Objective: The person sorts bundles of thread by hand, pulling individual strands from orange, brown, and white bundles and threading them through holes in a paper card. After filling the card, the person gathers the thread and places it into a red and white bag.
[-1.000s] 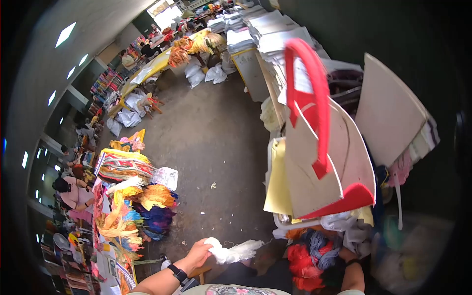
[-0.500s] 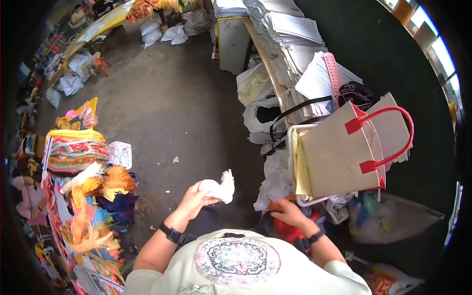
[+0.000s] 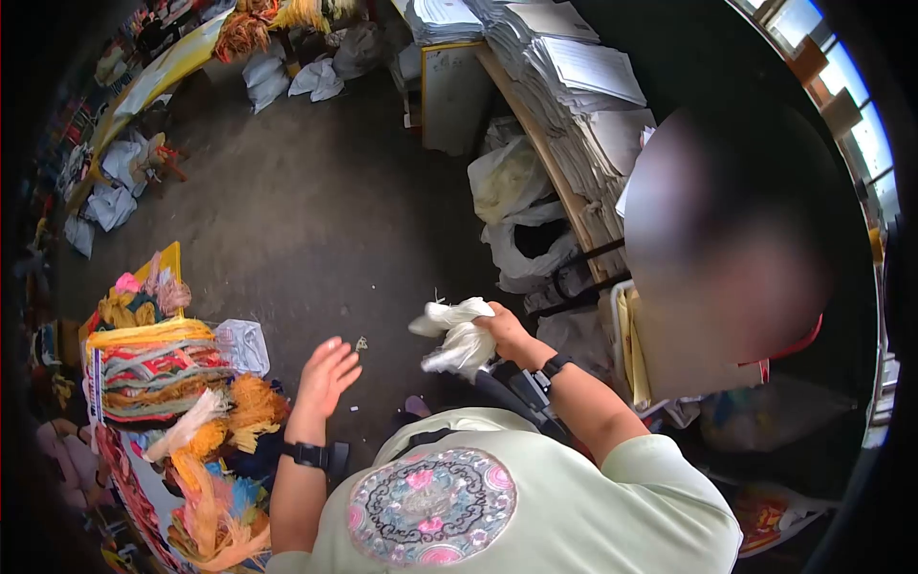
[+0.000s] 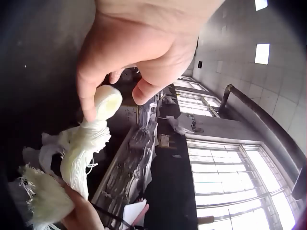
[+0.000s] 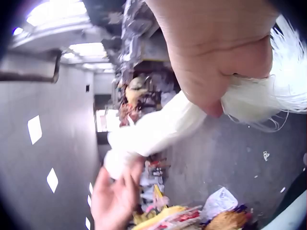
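A white bundle of yarn hangs in front of the person's chest, and the right hand grips its upper part with curled fingers. The right wrist view shows the same white bundle running out of the right hand's fist. The left hand is held up with straight, spread fingers, a short way left of the bundle and holding nothing. In the left wrist view the left hand's fingers hang relaxed above the bundle's rounded end. Both wrists wear black bands.
Heaps of coloured yarn lie at the left on the floor's edge. A shelf with stacked paper and white sacks stands ahead on the right. A beige bag with red trim sits at the right under a blurred patch. Grey concrete floor lies ahead.
The white bundle has passed from the left hand to the right hand. The left hand has let go and opened. The right hand has come up from the pile at the right.
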Available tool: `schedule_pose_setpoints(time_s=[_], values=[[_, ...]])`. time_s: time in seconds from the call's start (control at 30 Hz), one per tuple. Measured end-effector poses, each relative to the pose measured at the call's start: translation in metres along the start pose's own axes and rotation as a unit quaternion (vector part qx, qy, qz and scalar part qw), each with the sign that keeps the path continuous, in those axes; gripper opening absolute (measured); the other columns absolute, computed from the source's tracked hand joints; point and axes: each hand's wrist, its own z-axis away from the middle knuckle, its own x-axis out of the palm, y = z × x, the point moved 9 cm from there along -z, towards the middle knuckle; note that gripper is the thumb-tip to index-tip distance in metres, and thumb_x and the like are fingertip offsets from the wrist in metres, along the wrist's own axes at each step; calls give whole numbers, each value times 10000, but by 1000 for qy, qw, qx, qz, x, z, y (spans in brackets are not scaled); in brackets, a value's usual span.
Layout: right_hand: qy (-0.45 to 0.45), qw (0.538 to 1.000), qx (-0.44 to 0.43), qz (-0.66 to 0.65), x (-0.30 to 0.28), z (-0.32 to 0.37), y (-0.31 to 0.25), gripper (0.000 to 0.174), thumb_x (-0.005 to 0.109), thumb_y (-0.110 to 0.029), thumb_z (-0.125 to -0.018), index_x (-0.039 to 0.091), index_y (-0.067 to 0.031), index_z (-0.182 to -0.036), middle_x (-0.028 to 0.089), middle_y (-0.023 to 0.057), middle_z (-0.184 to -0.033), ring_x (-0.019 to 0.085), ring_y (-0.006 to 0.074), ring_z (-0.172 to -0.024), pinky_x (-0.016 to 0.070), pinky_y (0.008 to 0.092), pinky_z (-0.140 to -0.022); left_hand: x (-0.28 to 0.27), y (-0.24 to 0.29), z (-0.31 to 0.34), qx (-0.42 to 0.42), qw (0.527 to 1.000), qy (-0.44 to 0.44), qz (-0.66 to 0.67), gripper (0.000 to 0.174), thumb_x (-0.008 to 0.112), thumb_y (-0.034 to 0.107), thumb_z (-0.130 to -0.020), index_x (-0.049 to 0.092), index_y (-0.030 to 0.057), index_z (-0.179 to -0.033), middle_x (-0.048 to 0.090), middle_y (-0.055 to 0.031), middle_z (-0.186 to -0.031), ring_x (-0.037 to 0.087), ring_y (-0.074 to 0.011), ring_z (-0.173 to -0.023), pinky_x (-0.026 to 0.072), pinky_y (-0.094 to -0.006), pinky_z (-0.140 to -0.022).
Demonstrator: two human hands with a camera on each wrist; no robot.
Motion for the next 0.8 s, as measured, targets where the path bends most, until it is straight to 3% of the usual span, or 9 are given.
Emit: schedule_pose_setpoints(time_s=[0.2, 0.37, 0.4, 0.47, 0.53, 0.6, 0.67, 0.77, 0.8], values=[[111, 990, -1, -85, -101, -189, -17, 500, 594, 27, -815, 431, -120, -1264, 561, 120, -1122, 596, 312, -991, 506, 477, -815, -135, -76, -14, -112, 971, 201, -70, 213, 575, 185, -939, 576, 95, -1131, 664, -82, -1022, 669, -188, -864, 560, -322, -717], [221, 961, -159, -52, -219, -344, -151, 470, 616, 8, -794, 467, -39, -1237, 585, 129, -1125, 596, 282, -973, 475, 421, -861, -268, -194, 40, -259, 883, 377, 105, 76, 548, 169, -890, 538, 105, -851, 548, -52, -718, 567, -215, -626, 482, -295, -537], [284, 937, -204, -8, -233, -356, -184, 431, 622, 15, -772, 515, -13, -1188, 614, 129, -1082, 602, 296, -954, 449, 394, -897, -272, -197, 44, -265, 879, 382, 103, 76, 548, 169, -890, 538, 105, -851, 548, -52, -718, 567, -215, -626, 482, -295, -537], [336, 921, -197, -7, -237, -376, -205, 523, 640, -17, -766, 460, 3, -1257, 571, 166, -1196, 560, 288, -1062, 395, 387, -968, -208, -174, 25, -192, 950, 31, 243, 131, 532, 144, -914, 507, 99, -794, 511, -40, -686, 547, -206, -617, 456, -273, -515], [343, 924, -169, 7, -235, -396, -212, 596, 656, -39, -758, 418, 8, -1303, 538, 188, -1265, 531, 281, -1129, 363, 384, -1012, -179, -137, 8, -149, 975, 141, 85, 124, 529, 155, -937, 536, 81, -838, 540, -40, -717, 563, -191, -639, 467, -268, -522], [186, 759, -5, 624, -224, -451, -178, 648, 676, -81, -719, 433, -25, -1318, 519, 172, -1314, 505, 307, -1181, 378, 415, -999, -108, -81, -19, -145, 966, 213, -12, 130, 530, 173, -953, 560, 65, -886, 566, -41, -748, 579, -176, -666, 478, -266, -539], [96, 431, -20, 897, -240, -505, -119, 676, 727, -100, -627, 557, -97, -1281, 521, 161, -1337, 503, 353, -1206, 430, 485, -936, -77, -65, -38, -155, 953, 257, -45, 171, 539, 209, -966, 588, 45, -963, 603, -44, -794, 600, -152, -715, 498, -267, -578], [18, 476, -96, 874, -193, -473, -123, 282, 599, -166, -725, 664, -157, -999, 680, 123, -868, 661, 284, -862, 396, 501, -963, -45, -61, -56, -134, 967, 218, -11, 214, 532, 224, -976, 596, 30, -1039, 627, -42, -871, 608, -124, -770, 509, -264, -673], [-61, 474, -290, 829, -172, -460, -127, 283, 588, -173, -740, 650, -146, -1015, 665, 105, -828, 639, 273, -787, 401, 512, -947, -34, -43, -59, -110, 968, 223, -29, 214, 534, 227, -976, 594, 31, -1036, 624, -36, -879, 604, -119, -768, 507, -264, -693]])
